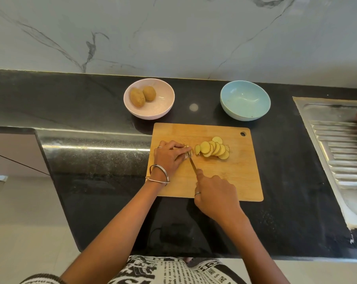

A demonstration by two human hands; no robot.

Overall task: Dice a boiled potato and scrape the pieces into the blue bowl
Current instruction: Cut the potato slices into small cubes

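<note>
Worktop (286, 181): black stone, carries all.
Board (224, 181): wood, near edge.
Blue bowl (245, 100): behind board, right.
R hand (215, 193): grip curled round knife (192, 163).
L hand (169, 155): fingers pinch potato end (189, 152) on board.
Slices (213, 148): fanned beside blade, right.

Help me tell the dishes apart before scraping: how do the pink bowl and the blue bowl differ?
The pink bowl holds two whole unpeeled potatoes; the blue bowl holds no potato. The pink bowl stands behind the board's left corner, the blue bowl behind its right part. The pink bowl looks shallower, the blue bowl deeper. Both are round, plain and upright on the black counter.
</note>
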